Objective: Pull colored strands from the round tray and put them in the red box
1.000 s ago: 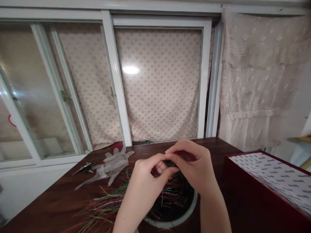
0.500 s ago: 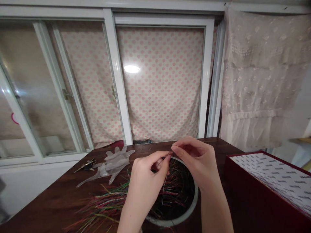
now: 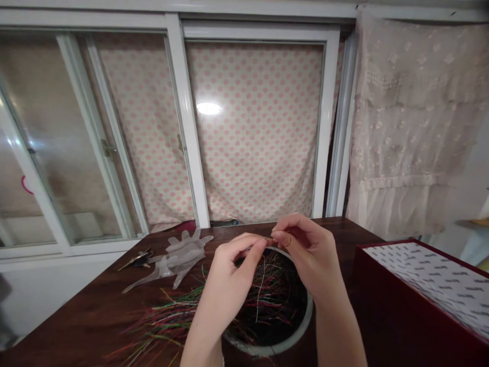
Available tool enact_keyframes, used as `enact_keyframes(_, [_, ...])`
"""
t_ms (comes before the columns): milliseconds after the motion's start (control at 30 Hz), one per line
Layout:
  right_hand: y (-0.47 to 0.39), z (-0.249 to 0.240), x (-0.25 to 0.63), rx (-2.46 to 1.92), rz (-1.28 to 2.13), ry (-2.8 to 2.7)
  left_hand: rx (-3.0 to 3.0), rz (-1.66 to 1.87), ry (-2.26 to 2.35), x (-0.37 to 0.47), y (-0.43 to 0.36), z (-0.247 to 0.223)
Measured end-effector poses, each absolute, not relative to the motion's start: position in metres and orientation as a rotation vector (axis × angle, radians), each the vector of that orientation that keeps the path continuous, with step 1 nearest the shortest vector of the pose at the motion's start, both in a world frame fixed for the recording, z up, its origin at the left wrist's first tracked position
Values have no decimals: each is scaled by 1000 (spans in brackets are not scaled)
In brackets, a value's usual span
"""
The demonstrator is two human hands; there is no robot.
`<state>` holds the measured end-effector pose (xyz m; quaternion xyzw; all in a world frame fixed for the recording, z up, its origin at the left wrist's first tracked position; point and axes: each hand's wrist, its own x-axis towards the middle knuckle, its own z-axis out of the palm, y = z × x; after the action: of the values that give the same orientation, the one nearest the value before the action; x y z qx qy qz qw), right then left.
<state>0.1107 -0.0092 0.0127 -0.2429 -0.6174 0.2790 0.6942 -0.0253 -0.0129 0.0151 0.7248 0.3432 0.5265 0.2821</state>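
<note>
One pale strand [image 3: 259,294] below the left grip [image 3: 229,269]

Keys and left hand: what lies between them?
Clear, glove-like plastic lies between the keys and the left hand, as the head view shows.

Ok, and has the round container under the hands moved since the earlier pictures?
No, neither left nor right: the round container keeps its place against the window frame and the red box; the whole picture just shifts slightly.

Pink-dotted cloth [image 3: 255,148] hangs behind white-framed sliding windows [image 3: 188,117].
</note>
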Motion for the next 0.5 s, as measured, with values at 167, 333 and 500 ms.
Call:
enact_keyframes(167, [-9, 12, 108, -540, 663, -1376, 1876, 1296, 905, -24, -16, 17])
enact_keyframes(333, [-9, 12, 108, -587, 611, -1395, 1835, 1242, 902, -25, -17, 18])
enact_keyframes(500, [-9, 11, 107, -593, 602, -1392, 1836, 1219, 910, -28, -17, 18])
